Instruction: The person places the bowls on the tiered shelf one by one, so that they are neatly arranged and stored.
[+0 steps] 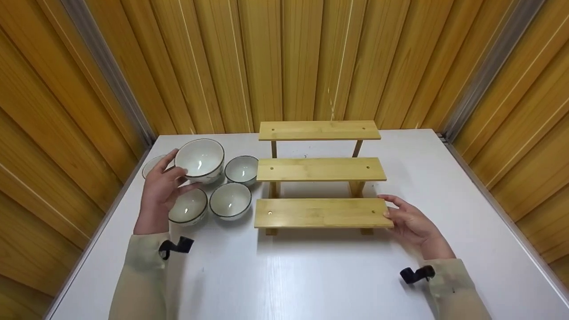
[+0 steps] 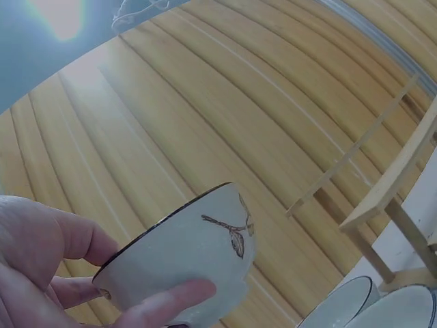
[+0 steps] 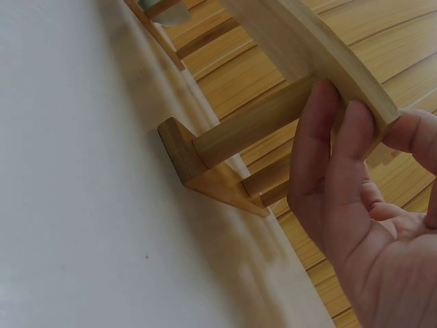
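Note:
In the head view my left hand (image 1: pixel 161 189) holds a white bowl (image 1: pixel 200 158) with a dark rim at its left side. A brown leaf pattern marks the outside of this bowl (image 2: pixel 198 249) in the left wrist view, where fingers lie on its rim and wall. At the right, my right hand (image 1: pixel 413 224) grips the end of the lowest board of a three-step wooden rack (image 1: pixel 320 213). The right wrist view has the thumb on one face of that board (image 3: pixel 355 75) and fingertips underneath.
Several more dark-rimmed bowls stand at the rack's left, among them a front bowl (image 1: pixel 230 201), a rear bowl (image 1: pixel 242 169) and one partly behind my left hand (image 1: pixel 189 208). Everything rests on a white table (image 1: pixel 284 275) enclosed by wood-patterned walls (image 1: pixel 302 62).

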The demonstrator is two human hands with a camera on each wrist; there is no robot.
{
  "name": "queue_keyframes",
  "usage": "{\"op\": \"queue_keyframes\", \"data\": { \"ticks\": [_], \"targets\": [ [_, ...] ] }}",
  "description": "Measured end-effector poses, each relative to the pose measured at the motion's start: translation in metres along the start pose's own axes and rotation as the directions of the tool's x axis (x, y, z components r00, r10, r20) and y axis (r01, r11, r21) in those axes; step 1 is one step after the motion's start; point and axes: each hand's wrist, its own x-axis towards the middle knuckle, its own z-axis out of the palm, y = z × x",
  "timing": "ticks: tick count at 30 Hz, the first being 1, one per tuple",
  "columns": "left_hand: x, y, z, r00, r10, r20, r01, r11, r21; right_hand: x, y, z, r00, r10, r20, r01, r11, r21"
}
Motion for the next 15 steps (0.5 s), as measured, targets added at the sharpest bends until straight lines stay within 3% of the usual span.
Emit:
{"op": "queue_keyframes", "data": {
  "ticks": [7,15],
  "targets": [
    [0.011,0.018,0.038,0.994,0.004,0.113,0.001,0.999,-0.049,0.001,0.0,0.0,0.999,0.019,-0.037,-0.02,0.999,-0.043],
    [0.03,0.027,0.096,0.978,0.01,0.207,0.012,0.995,-0.101,0.0,0.0,-0.001,1.0,-0.004,0.016,0.004,1.0,-0.011]
  ]
}}
